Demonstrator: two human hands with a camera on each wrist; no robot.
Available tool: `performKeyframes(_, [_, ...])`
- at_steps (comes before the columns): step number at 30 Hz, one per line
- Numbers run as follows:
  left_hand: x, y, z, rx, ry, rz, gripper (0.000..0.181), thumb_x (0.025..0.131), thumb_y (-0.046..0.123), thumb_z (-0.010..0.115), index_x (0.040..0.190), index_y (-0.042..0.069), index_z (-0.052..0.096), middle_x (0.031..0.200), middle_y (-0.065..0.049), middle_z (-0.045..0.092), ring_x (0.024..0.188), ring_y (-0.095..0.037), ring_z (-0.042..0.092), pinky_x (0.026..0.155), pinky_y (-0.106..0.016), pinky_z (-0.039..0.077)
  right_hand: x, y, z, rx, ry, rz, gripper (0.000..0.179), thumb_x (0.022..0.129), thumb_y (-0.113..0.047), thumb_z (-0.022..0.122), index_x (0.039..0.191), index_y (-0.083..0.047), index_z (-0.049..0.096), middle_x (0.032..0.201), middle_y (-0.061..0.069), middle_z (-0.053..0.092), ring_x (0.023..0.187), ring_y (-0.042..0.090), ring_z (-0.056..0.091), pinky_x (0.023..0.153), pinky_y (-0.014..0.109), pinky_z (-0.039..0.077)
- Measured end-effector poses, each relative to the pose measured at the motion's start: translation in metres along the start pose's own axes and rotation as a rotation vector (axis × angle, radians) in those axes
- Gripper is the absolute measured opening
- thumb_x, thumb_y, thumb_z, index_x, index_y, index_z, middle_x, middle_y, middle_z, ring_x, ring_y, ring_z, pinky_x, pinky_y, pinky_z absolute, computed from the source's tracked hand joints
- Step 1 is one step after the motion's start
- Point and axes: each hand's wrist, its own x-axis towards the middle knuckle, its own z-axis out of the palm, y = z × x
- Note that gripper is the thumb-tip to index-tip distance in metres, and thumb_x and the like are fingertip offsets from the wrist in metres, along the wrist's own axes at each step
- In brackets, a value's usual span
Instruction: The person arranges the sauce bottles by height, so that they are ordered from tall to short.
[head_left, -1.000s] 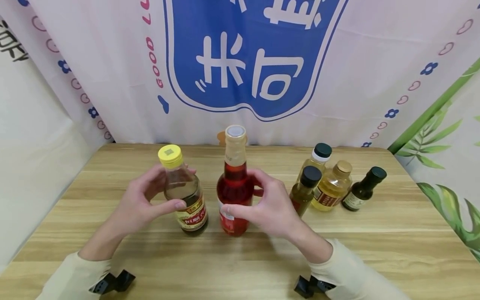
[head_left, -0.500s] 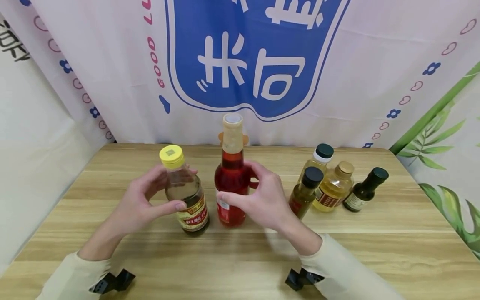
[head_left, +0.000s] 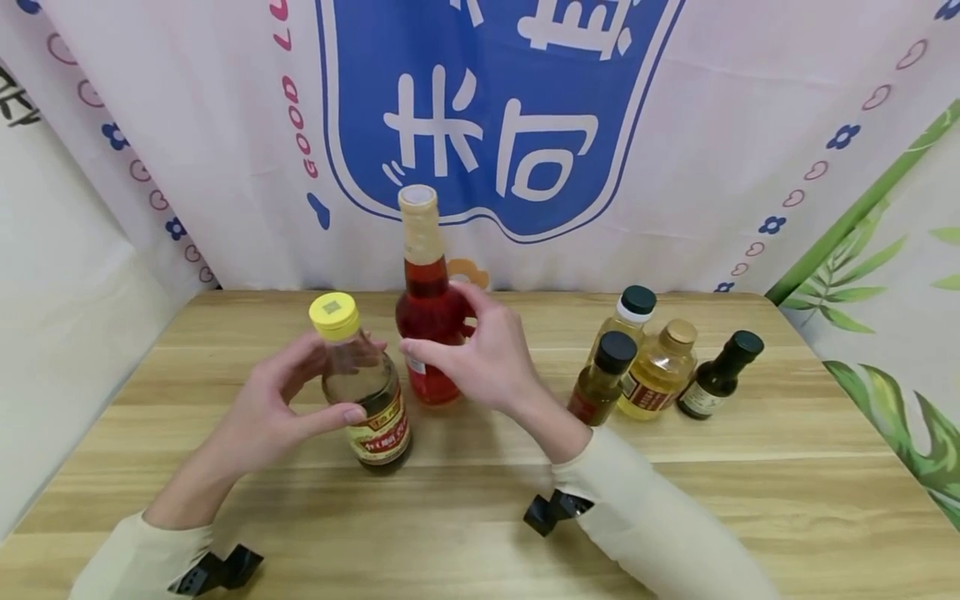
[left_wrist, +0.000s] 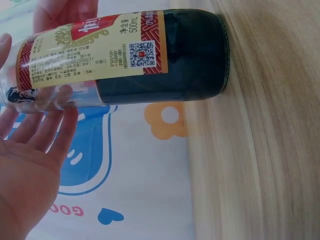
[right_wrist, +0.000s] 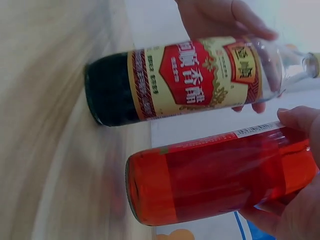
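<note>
I had my left grip [head_left: 258,408] curled round the yellow-capped bottle [head_left: 381,429], upright on the tabletop [head_left: 360,533]. My right grip [head_left: 491,358] held the red bottle [head_left: 426,317] between thumb and fingers, just beside it and farther back; from here I couldn't tell whether its base touched down. Four smaller bottles [head_left: 660,375] stood over to the right.

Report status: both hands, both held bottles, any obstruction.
Left hand around yellow-capped clear glass bottle of dark liquid. Right hand grips tall glass bottle of red liquid. Both bottles upright. Possible obstruction: left fingertips in the gap between bottles.
</note>
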Motion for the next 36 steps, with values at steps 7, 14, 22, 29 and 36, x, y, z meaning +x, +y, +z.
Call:
performKeyframes(7, [0.0, 0.0, 0.0, 0.019, -0.002, 0.001, 0.076, 0.077, -0.019, 0.081, 0.146, 0.003, 0.057, 0.139, 0.003, 0.071, 0.123, -0.005, 0.068, 0.105, -0.013, 0.051, 0.02, 0.0, 0.009, -0.034, 0.005, 0.027, 0.065, 0.085, -0.033, 0.09, 0.141, -0.018, 0.062, 0.128, 0.0, 0.071, 0.115, 0.018, 0.067, 0.094, 0.039, 0.062])
performKeyframes(14, [-0.002, 0.002, -0.001, 0.088, 0.012, -0.052, 0.078, 0.077, -0.016, 0.084, 0.148, 0.005, 0.057, 0.136, 0.012, 0.069, 0.119, -0.002, 0.067, 0.104, -0.012, 0.051, 0.033, -0.001, 0.016, 0.043, 0.005, 0.068, 0.061, 0.086, -0.035, 0.089, 0.14, -0.02, 0.063, 0.127, -0.001, 0.071, 0.115, 0.017, 0.068, 0.097, 0.04, 0.061])
performKeyframes(22, [-0.003, 0.003, -0.001, 0.107, 0.017, -0.076, 0.077, 0.078, -0.014, 0.084, 0.147, 0.005, 0.057, 0.13, 0.013, 0.07, 0.115, -0.002, 0.068, 0.102, -0.012, 0.051, 0.045, -0.002, 0.022, 0.039, 0.009, 0.119, 0.063, 0.087, -0.036, 0.088, 0.142, -0.02, 0.062, 0.129, -0.002, 0.071, 0.119, 0.018, 0.066, 0.1, 0.044, 0.06])
performKeyframes(29, [-0.002, 0.003, -0.001, 0.102, 0.019, -0.068, 0.078, 0.077, -0.015, 0.084, 0.147, 0.005, 0.057, 0.13, 0.013, 0.07, 0.115, -0.002, 0.068, 0.102, -0.012, 0.052, 0.054, 0.002, 0.027, 0.06, 0.033, 0.167, 0.064, 0.087, -0.034, 0.089, 0.143, -0.02, 0.062, 0.131, 0.0, 0.072, 0.12, 0.018, 0.067, 0.102, 0.046, 0.06])
performKeyframes(36, [-0.003, 0.0, -0.001, 0.09, 0.021, -0.033, 0.078, 0.075, -0.018, 0.083, 0.146, 0.002, 0.057, 0.13, 0.01, 0.071, 0.115, -0.003, 0.068, 0.103, -0.012, 0.051, 0.064, 0.003, 0.033, 0.034, 0.062, 0.197, 0.067, 0.084, -0.035, 0.091, 0.143, -0.021, 0.062, 0.129, -0.001, 0.072, 0.12, 0.019, 0.067, 0.104, 0.048, 0.059])
